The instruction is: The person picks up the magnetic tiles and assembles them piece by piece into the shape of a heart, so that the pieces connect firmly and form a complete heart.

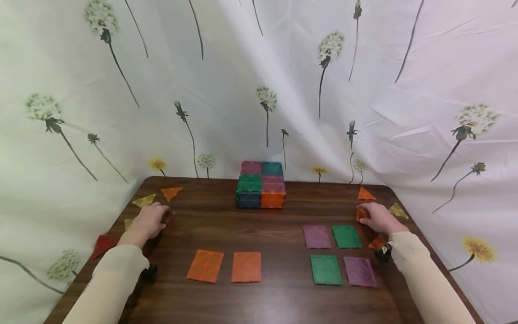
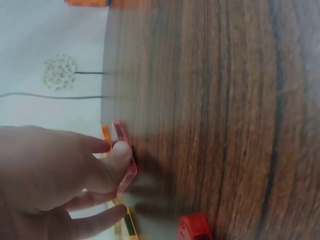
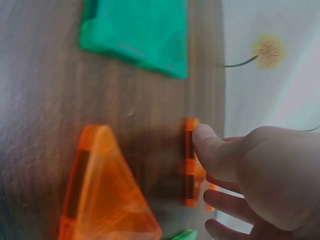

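Note:
My left hand [image 1: 149,221] is over the far left of the table, and its thumb and fingers pinch a translucent red tile [image 2: 129,176], whose full outline is partly hidden. Close by it lie an orange triangle tile [image 1: 171,193] and a yellow triangle tile [image 1: 144,200]. At the far right, my right hand [image 1: 379,217] pinches an orange tile [image 3: 191,167] at its edge, with the thumb on the near face. Around that hand are another orange triangle tile [image 1: 366,194], a yellow triangle tile [image 1: 398,210] and one more orange triangle [image 3: 107,195] by the wrist.
A low block of coloured square tiles [image 1: 261,185] stands at the back centre of the brown table [image 1: 226,225]. Two orange squares [image 1: 246,267] lie front centre. Green squares [image 1: 326,270] and purple squares [image 1: 317,237] lie right of centre. A red tile [image 1: 104,245] is by the left edge.

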A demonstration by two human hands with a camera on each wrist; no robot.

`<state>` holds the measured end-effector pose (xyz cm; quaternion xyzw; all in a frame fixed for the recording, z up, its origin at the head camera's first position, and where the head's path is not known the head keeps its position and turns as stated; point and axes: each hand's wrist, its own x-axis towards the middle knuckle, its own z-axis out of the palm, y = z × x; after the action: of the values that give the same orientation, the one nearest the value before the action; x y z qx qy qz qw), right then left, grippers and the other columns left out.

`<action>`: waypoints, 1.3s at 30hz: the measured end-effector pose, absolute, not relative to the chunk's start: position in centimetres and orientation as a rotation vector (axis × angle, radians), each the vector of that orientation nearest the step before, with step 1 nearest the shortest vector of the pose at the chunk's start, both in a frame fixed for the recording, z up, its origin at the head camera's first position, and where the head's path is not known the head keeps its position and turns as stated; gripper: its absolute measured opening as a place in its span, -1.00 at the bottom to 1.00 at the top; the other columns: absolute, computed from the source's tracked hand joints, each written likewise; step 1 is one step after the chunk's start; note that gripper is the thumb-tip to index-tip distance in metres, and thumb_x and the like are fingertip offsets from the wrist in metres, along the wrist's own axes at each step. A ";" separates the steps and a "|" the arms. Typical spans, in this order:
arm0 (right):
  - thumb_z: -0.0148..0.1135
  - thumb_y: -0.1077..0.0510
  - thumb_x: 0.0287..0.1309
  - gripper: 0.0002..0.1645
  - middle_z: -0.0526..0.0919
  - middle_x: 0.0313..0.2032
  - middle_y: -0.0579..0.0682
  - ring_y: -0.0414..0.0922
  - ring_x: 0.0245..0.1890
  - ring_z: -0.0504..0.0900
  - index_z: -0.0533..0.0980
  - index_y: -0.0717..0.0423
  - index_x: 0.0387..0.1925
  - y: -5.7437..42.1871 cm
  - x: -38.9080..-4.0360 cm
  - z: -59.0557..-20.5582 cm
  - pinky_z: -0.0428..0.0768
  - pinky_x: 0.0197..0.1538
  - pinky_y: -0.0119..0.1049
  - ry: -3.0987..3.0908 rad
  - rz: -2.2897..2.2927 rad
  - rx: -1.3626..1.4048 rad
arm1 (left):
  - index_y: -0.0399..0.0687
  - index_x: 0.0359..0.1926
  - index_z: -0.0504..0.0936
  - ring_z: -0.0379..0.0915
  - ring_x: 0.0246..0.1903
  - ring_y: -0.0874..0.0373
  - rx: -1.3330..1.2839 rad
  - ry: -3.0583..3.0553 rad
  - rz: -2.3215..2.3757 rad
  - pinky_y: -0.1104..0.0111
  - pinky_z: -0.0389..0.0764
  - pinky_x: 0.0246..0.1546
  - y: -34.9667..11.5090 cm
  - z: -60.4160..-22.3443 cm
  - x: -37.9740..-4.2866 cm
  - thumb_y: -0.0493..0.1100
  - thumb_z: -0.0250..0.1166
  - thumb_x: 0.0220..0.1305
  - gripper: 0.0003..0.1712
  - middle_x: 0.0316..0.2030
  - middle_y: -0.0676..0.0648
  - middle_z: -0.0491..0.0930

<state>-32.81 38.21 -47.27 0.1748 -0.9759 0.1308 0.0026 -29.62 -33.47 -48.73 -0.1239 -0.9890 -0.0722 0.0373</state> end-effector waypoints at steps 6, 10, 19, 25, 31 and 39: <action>0.49 0.34 0.17 -0.46 0.69 0.04 0.38 0.41 0.09 0.63 0.58 0.43 0.18 38.3 -32.7 -48.4 0.62 0.06 0.30 -3.069 0.364 0.541 | -0.43 0.10 0.67 0.36 0.02 -0.52 -0.365 -3.028 -0.267 -0.20 0.64 -0.25 -33.6 -48.9 -29.4 -0.38 0.60 0.07 -0.45 -0.01 -0.36 0.50; 0.47 0.37 0.17 -0.46 0.67 0.10 0.39 0.44 0.13 0.60 0.59 0.36 0.20 38.2 -32.4 -48.8 0.62 0.06 0.31 -3.085 0.374 0.548 | -0.34 0.06 0.70 0.33 0.04 -0.52 -0.354 -3.030 -0.275 -0.21 0.62 -0.30 -33.5 -49.3 -29.4 -0.40 0.60 0.05 -0.49 0.00 -0.33 0.49; 0.47 0.42 0.14 -0.54 0.68 0.06 0.36 0.42 0.13 0.59 0.63 0.35 0.11 37.9 -32.8 -48.7 0.61 0.09 0.28 -3.083 0.287 0.645 | -0.23 0.07 0.68 0.40 0.07 -0.51 -0.326 -3.068 -0.315 -0.23 0.63 -0.26 -33.1 -48.9 -28.8 -0.39 0.59 0.10 -0.52 0.03 -0.35 0.52; 0.53 0.44 0.06 -0.63 0.69 -0.11 0.26 0.31 -0.03 0.66 0.61 0.29 -0.08 38.1 -33.3 -47.9 0.67 -0.05 0.16 -3.092 0.298 0.648 | -0.27 0.06 0.68 0.57 -0.02 -0.30 -0.402 -3.049 -0.376 -0.18 0.65 -0.13 -33.2 -48.7 -29.5 -0.44 0.59 0.04 -0.49 -0.06 -0.28 0.57; 0.59 0.40 0.01 -0.61 0.60 -0.29 0.09 0.07 -0.28 0.57 0.51 0.15 -0.23 38.6 -33.5 -47.2 0.59 -0.25 0.00 -3.054 0.384 0.603 | -0.26 -0.02 0.69 0.58 -0.10 -0.23 -0.442 -2.980 -0.533 -0.14 0.61 -0.06 -33.1 -48.8 -30.1 -0.43 0.56 0.11 -0.61 -0.11 -0.28 0.63; 0.48 0.33 0.21 -0.72 0.70 -0.25 0.07 0.07 -0.25 0.68 0.51 0.10 -0.19 36.5 -33.4 -46.1 0.61 -0.23 0.05 -2.857 0.540 0.624 | -0.17 -0.04 0.72 0.64 -0.19 -0.09 -0.439 -2.891 -0.719 -0.06 0.64 -0.16 -32.0 -48.7 -29.8 -0.37 0.45 0.31 -0.78 -0.18 -0.18 0.71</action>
<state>-33.43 36.46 -46.12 0.2091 -0.9573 0.1811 0.0839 -29.78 -32.05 -48.65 -0.1454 -0.9580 -0.2382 0.0652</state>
